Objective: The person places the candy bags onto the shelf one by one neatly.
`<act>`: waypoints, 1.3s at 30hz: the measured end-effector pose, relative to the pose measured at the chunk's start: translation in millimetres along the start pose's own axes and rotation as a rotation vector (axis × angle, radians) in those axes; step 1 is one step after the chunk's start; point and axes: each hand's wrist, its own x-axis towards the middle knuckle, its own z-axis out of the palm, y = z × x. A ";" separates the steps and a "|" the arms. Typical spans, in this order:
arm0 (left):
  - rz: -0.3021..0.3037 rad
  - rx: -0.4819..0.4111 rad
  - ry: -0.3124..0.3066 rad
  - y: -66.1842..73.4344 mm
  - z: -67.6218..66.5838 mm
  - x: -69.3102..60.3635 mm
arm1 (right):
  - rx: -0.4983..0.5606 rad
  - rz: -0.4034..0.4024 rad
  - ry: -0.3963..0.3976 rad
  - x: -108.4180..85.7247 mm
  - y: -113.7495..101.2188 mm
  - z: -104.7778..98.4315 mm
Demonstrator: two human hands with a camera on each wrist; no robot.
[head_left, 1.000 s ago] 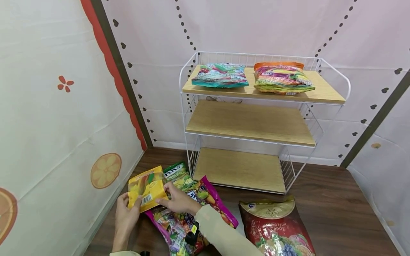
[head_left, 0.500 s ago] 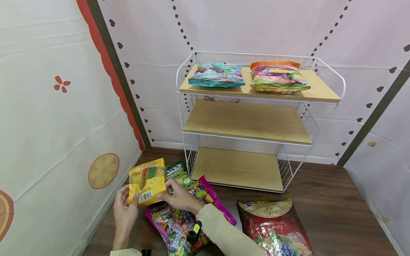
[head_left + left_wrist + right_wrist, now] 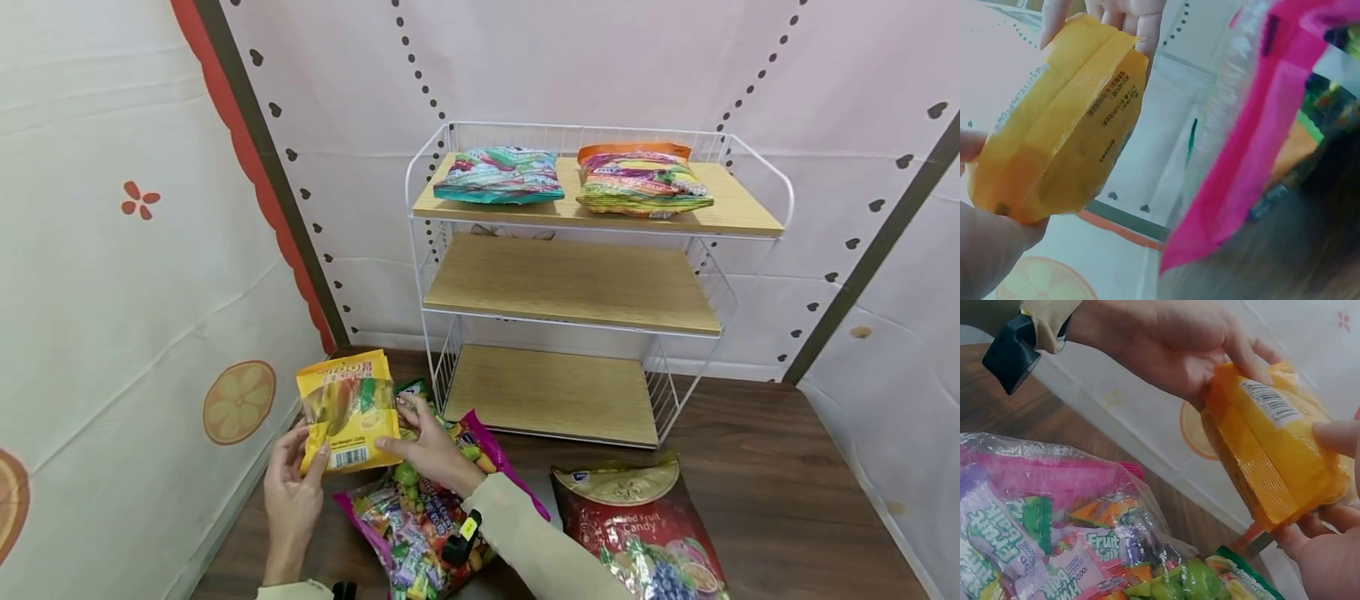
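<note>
A yellow candy packet [image 3: 351, 410] is held up between both hands, above the left part of the table. My left hand [image 3: 294, 492] pinches its left side, thumb on the front. My right hand [image 3: 433, 446] grips the right side, thumb over the front near the barcode. The left wrist view shows the yellow packet's [image 3: 1060, 125] plain seamed back, and the right wrist view its barcode and ribbed end seal. Below and beside it lie a pink-edged candy bag [image 3: 420, 533] and a green packet [image 3: 414, 388], partly hidden by the yellow packet and right hand.
A white wire rack with three wooden shelves [image 3: 570, 283] stands at the back. On its top shelf lie a teal packet [image 3: 501, 177] and an orange-and-yellow packet [image 3: 643, 180]. A red candy bag [image 3: 637, 533] lies on the dark wooden table [image 3: 810, 500] at the right front.
Both hands have raised the yellow packet slightly and tilted it so its front faces the head camera more. The right hand has risen a little along its side. The head view has shifted slightly.
</note>
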 end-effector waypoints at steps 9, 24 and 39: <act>0.072 -0.235 -0.134 19.7 4.1 -0.2 | 0.051 -0.102 -0.046 -8.4 -10.0 -10.1; 0.156 -0.410 -0.261 48.5 9.8 -5.0 | 0.093 -0.286 -0.075 -30.0 -34.6 -32.8; 0.212 -0.531 -0.296 73.7 25.2 -5.0 | 0.057 -0.390 -0.037 -55.6 -58.9 -47.9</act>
